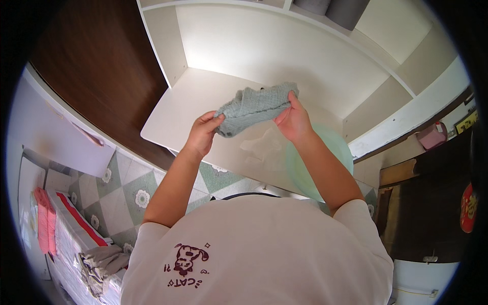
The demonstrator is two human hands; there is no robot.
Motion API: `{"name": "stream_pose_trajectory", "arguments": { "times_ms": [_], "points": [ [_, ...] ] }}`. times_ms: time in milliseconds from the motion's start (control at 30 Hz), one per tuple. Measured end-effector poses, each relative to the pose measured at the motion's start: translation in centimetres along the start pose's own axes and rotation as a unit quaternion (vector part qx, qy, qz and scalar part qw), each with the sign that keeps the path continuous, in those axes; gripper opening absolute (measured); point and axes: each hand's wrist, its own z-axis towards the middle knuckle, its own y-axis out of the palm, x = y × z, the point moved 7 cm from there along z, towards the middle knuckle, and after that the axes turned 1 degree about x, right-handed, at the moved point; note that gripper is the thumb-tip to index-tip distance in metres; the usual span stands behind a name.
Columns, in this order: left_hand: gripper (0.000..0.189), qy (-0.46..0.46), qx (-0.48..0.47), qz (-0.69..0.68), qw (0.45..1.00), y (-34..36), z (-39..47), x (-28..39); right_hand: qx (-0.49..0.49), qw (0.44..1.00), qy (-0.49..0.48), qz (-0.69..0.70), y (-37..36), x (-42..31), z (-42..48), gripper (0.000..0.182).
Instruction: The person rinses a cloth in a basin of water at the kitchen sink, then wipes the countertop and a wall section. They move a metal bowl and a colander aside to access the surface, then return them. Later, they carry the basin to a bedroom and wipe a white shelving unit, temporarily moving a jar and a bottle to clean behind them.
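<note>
A grey-green cloth (pixel 255 108), folded into a long band, is stretched between my two hands above a white board surface (pixel 183 110). My left hand (pixel 204 131) pinches its left end, thumb on top. At the other end, my right hand (pixel 293 118) grips the cloth with the thumb over its upper side. Below the cloth, a wet patch (pixel 263 146) glistens on the board. A pale green plastic basin (pixel 345 152) stands at the right, partly hidden by my right forearm.
White shelf compartments rise behind the board, with grey cylindrical items (pixel 345 15) in an upper one. A dark wooden panel (pixel 103 65) is at the left. Lower left, a bed (pixel 72 244) bears crumpled clothing (pixel 101 265). A dark door (pixel 427 213) stands at the right.
</note>
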Motion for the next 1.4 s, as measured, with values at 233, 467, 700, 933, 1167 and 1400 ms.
{"name": "stream_pose_trajectory", "arguments": {
  "times_ms": [233, 467, 700, 933, 1167, 1400],
  "points": [
    [0.022, 0.038, 0.075, -0.129, 0.988, -2.1, -0.4, 0.0, 0.029, 0.989, 0.023, -0.143, -1.5, 1.1, 0.4, 0.035],
    [0.029, 0.029, 0.072, -0.148, 0.986, -1.8, -1.1, 0.5, 0.098, 0.986, 0.048, -0.128, -3.5, 2.7, 0.5, 0.032],
    [0.031, 0.012, 0.039, -0.119, 0.992, -3.4, -1.0, 1.2, 0.144, 0.989, 0.018, -0.039, -4.9, -0.6, -1.0, 0.03],
    [0.021, 0.144, 0.104, 0.593, 0.786, -2.6, 0.6, 4.9, 0.083, 0.989, 0.098, -0.076, -5.1, 1.4, -1.9, 0.026],
    [0.031, 0.141, -0.099, 0.399, 0.901, 5.7, 0.2, 3.7, -0.041, 0.984, 0.132, -0.116, -0.6, 3.9, -3.8, 0.045],
    [0.044, 0.025, -0.176, 0.565, 0.806, 9.6, -0.9, 1.1, -0.141, 0.98, 0.144, 0.009, 3.6, 3.8, -6.6, 0.042]
  ]
}}
